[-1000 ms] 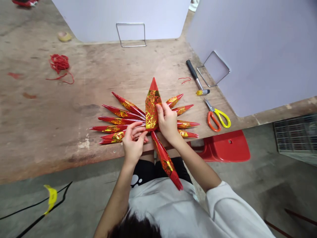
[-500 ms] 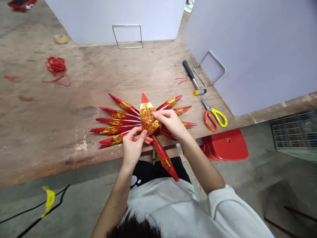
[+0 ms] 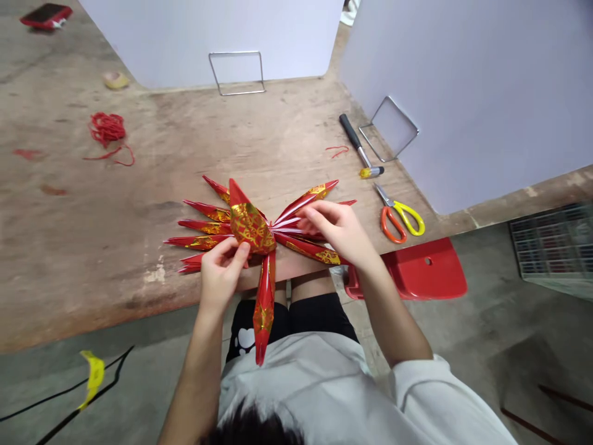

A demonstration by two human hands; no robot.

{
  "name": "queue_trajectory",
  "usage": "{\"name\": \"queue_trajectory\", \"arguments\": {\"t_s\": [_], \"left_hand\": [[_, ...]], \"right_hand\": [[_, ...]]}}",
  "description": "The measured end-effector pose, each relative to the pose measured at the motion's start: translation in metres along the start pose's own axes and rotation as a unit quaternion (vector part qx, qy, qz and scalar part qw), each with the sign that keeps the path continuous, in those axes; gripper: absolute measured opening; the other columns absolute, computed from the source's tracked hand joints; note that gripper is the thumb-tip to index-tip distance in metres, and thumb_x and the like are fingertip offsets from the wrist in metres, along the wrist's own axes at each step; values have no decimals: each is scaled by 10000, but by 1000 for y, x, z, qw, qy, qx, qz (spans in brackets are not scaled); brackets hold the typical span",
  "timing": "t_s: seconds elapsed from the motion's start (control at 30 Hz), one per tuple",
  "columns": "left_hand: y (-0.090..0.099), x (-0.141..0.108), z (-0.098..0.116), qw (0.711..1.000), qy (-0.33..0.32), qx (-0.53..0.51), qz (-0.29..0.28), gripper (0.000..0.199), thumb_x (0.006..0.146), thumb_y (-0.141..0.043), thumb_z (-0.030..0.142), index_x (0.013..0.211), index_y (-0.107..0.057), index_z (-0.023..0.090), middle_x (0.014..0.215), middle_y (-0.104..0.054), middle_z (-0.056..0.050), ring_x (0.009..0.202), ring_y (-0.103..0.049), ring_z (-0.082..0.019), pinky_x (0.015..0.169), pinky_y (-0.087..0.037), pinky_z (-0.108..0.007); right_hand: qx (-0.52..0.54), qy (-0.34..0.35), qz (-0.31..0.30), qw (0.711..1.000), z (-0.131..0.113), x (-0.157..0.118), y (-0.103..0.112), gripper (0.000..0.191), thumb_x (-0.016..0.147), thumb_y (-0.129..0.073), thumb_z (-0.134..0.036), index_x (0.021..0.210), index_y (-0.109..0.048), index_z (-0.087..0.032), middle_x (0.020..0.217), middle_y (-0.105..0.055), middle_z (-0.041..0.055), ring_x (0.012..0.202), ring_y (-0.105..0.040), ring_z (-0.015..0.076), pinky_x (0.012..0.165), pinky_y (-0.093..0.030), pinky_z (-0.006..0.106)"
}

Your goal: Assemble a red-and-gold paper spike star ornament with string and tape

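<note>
A star-like ornament of folded red and gold paper spikes (image 3: 262,290) lies at the table's front edge, its spikes fanning left and right from a tied middle and one pointing down over my lap. My left hand (image 3: 221,272) pinches a broad, spread-open red paper piece with gold print (image 3: 251,228) between thumb and fingers, near its lower edge. Just right of the middle, my right hand (image 3: 340,232) hovers over the right-hand spikes with loosely bent fingers, thumb apart, and nothing visible in it. Its fingertips are close to the spikes; whether they touch I cannot tell.
Scissors (image 3: 399,216) and a hammer (image 3: 359,145) lie to the right, with a short red thread (image 3: 337,150) beside them. Red string (image 3: 107,128), a tape roll (image 3: 115,80) and a phone (image 3: 46,16) are left. White panels (image 3: 208,37) stand behind; a red stool (image 3: 421,272) is below.
The broad paper piece has swung left with my left hand. My right hand has let go of it and moved slightly right. The downward spike now points straighter down.
</note>
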State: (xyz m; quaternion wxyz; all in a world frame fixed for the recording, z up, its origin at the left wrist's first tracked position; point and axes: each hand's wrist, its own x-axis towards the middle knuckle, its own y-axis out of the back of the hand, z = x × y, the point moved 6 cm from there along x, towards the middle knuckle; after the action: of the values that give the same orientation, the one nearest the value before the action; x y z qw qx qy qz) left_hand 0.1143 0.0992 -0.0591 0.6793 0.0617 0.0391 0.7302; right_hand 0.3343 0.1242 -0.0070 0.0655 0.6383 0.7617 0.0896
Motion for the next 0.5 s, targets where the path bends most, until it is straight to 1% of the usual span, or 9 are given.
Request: {"name": "queue_trajectory", "arguments": {"t_s": [0.07, 0.13, 0.2, 0.27, 0.3, 0.33, 0.37, 0.43, 0.5], "left_hand": [[6, 4, 2, 999, -10, 33, 7, 376, 773, -657, 506, 628, -552, 174, 541, -498, 31, 490, -463, -87, 482, -389, -202], [11, 8, 5, 998, -21, 56, -1, 410, 760, -650, 549, 620, -537, 181, 530, -476, 36, 475, -440, -86, 464, -375, -206], [16, 10, 7, 996, -27, 78, -29, 428, 753, -638, 582, 635, -548, 181, 530, -481, 35, 462, -433, -88, 449, -374, -211], [24, 6, 9, 994, -30, 97, -48, 407, 778, -608, 579, 748, -608, 174, 607, -559, 13, 492, -487, -101, 478, -420, -223], [31, 2, 11, 992, -36, 112, -39, 387, 807, -587, 552, 838, -631, 169, 688, -611, -7, 540, -536, -114, 522, -458, -234], [39, -3, 13, 988, -52, 142, -10, 354, 833, -573, 507, 913, -639, 168, 772, -645, -26, 600, -575, -126, 579, -487, -249], [47, -9, 16, 978, -76, 190, 29, 307, 852, -567, 450, 955, -641, 171, 829, -659, -36, 649, -595, -135, 629, -500, -261], [57, -21, 22, 936, -137, 315, 79, 195, 856, -579, 341, 930, -650, 175, 830, -661, -31, 654, -592, -133, 660, -492, -263], [54, -29, 20, 885, -191, 422, 55, 130, 842, -599, 286, 881, -651, 173, 785, -659, -23, 623, -588, -135, 647, -482, -262]], "right_hand": [[-150, 12, 24, 988, 4, -14, 16, 228, 913, -538, -328, 838, -663, -153, 741, -685, 26, 684, -632, 152, 661, -488, 272], [-265, 35, 25, 963, 9, -28, 26, 164, 903, -549, -246, 835, -671, -159, 789, -694, 36, 723, -633, 172, 691, -482, 295], [-319, 75, 25, 944, 13, -40, 31, 138, 900, -544, -194, 889, -675, -155, 883, -691, 63, 830, -634, 199, 768, -486, 325], [-340, 117, 24, 933, 16, -49, 35, 157, 905, -531, -172, 979, -669, -152, 998, -664, 93, 965, -607, 223, 868, -475, 362], [-347, 130, 19, 929, 18, -52, 36, 175, 904, -531, -166, 1023, -659, -154, 1047, -645, 102, 1019, -586, 232, 907, -463, 380], [-358, 135, 10, 924, 22, -54, 38, 193, 899, -539, -163, 1059, -647, -158, 1084, -629, 107, 1054, -568, 240, 935, -451, 398], [-371, 133, -3, 919, 26, -55, 40, 211, 890, -553, -162, 1085, -636, -161, 1106, -618, 108, 1073, -556, 248, 950, -443, 413], [-397, 119, -25, 910, 36, -55, 43, 259, 871, -583, -160, 1128, -609, -159, 1129, -611, 111, 1086, -546, 263, 956, -441, 436], [-415, 112, -38, 902, 46, -55, 44, 313, 859, -595, -152, 1172, -581, -154, 1148, -610, 115, 1085, -542, 274, 949, -446, 447]]}}
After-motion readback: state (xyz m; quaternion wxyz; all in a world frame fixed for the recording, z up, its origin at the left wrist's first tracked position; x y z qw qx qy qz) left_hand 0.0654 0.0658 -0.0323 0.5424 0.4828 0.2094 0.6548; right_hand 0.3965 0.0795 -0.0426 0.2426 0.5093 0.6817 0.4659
